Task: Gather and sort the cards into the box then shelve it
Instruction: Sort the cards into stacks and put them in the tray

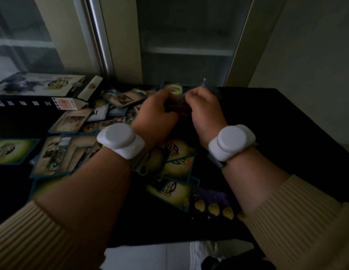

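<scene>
Both hands, left (157, 112) and right (205, 112), curl their fingers around a small card stack (174, 90) above the black table (286, 121); teal-bordered cards (72, 152) lie scattered, box (39, 90) at the far left edge.

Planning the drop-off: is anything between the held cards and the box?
Nothing upright blocks it. Both hands, left hand and right hand, hold a stack; only loose cards lie flat before the box.
</scene>
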`<state>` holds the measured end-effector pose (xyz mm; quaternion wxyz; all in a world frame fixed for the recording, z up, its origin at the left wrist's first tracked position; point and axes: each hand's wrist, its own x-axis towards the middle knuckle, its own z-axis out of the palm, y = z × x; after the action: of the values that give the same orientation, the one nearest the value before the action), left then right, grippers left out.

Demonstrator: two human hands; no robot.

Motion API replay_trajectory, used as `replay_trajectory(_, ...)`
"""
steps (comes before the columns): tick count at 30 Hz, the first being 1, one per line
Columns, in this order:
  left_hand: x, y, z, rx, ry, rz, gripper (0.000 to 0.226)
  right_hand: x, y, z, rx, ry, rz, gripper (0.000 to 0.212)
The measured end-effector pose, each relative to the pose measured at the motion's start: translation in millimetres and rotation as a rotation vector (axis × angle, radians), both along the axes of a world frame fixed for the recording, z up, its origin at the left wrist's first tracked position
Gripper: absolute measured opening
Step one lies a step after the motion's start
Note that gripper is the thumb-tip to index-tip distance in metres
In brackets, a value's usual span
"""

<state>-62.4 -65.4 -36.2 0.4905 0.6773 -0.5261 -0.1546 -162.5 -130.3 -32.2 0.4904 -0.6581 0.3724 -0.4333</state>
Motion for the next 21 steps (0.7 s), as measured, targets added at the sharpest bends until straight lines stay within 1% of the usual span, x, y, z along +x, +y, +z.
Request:
replay_trajectory(4,0.5,1.3,-1.6,-0.008,0.051,0.031,0.022,-0.9,3.1,-1.1,0.022,-0.008,0.012,0.015)
replay_trajectory(7,-0.4,1.3,0.4,0.000,0.100,0.042,0.026,-0.7,3.2,-0.4,0.008,0.013,0.023,0.016)
replay_trajectory(11,-2.1,2.7,3.2,0.014,0.122,0.017,0.024,0.6,3.0,-0.7,0.015,0.028,0.032,0.012)
replay_trajectory(15,-2.6,3.2,3.0,0.025,0.152,0.025,0.022,1.5,2.3,-2.3,0.025,0.014,0.034,0.017)
replay_trajectory(21,-1.6,4.4,2.7,0.038,0.160,0.019,0.020,0.9,1.8,-4.6,0.025,0.004,0.044,0.015)
